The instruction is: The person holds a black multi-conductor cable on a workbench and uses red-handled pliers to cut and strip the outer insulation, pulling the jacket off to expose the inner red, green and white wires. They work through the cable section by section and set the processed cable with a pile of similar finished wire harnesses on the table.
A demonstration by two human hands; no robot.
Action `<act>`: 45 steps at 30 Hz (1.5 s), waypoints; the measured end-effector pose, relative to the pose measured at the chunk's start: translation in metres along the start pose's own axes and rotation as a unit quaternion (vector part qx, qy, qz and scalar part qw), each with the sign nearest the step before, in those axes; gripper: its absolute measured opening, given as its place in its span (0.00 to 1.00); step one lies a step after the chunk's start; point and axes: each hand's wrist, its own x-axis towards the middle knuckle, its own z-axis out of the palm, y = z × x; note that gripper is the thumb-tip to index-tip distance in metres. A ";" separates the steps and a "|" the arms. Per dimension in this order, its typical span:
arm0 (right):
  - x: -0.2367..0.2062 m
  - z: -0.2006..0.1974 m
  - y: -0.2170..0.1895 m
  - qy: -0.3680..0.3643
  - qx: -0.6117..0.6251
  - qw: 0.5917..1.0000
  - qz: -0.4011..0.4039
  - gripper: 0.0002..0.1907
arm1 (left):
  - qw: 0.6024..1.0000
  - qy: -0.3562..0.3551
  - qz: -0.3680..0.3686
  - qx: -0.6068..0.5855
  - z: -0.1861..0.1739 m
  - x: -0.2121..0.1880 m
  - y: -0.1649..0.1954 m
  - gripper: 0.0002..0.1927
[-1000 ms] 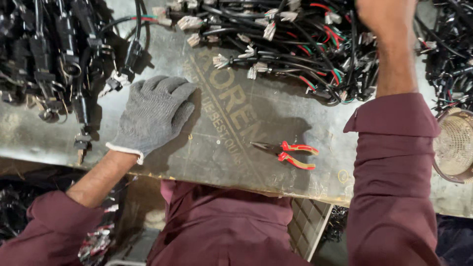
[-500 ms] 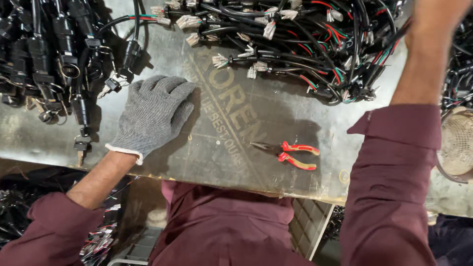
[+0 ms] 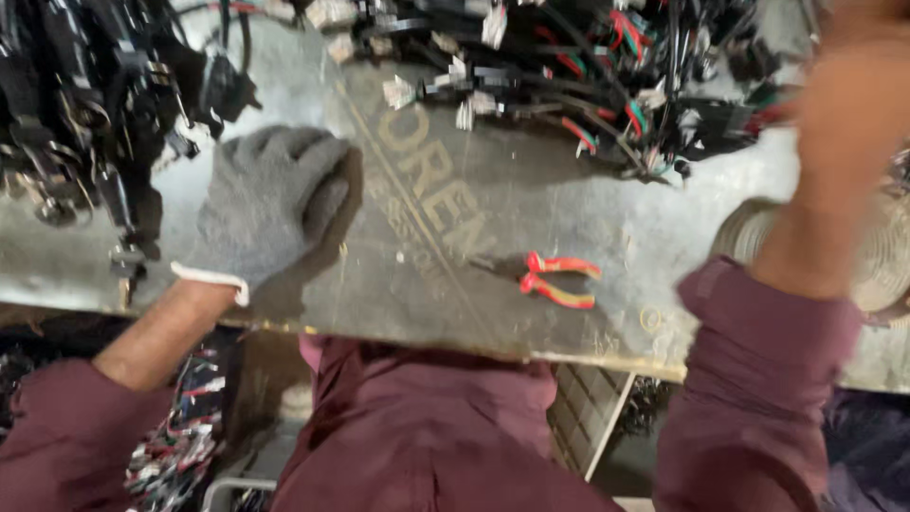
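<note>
The gloved left hand (image 3: 270, 204) is lying flat and open on the metal worktop (image 3: 569, 218), red-handled pliers (image 3: 555, 279) lying at its three o'clock, while the right hand is reaching out of view toward the wire harnesses (image 3: 588, 76) at twelve.

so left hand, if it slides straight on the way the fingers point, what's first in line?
Probably the bundle of black wiring harnesses. The gloved left hand lies flat on the worktable, fingers pointing up-right; motion blur makes this uncertain.

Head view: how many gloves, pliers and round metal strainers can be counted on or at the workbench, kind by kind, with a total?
Grey knit glove, on the left hand, flat on the bench: 1
Red-handled pliers, lying apart from both hands: 1
Round metal strainer, at the right edge, partly hidden by the raised right forearm: 1
Total: 3
The wire bundles are too tangled and blurred to count.
</note>
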 end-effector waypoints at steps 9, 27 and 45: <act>-0.034 0.140 -0.036 -0.151 -0.261 0.952 -0.057 0.15 | 1.000 0.017 0.005 0.009 0.006 -0.004 -0.004 0.20; -0.033 0.031 -0.012 -0.053 0.178 0.982 0.017 0.13 | 1.000 0.013 -0.008 0.001 0.005 -0.004 -0.004 0.21; -0.067 0.118 -0.042 -0.179 -0.311 0.901 -0.244 0.15 | 0.999 0.020 0.010 0.026 0.006 -0.006 -0.001 0.21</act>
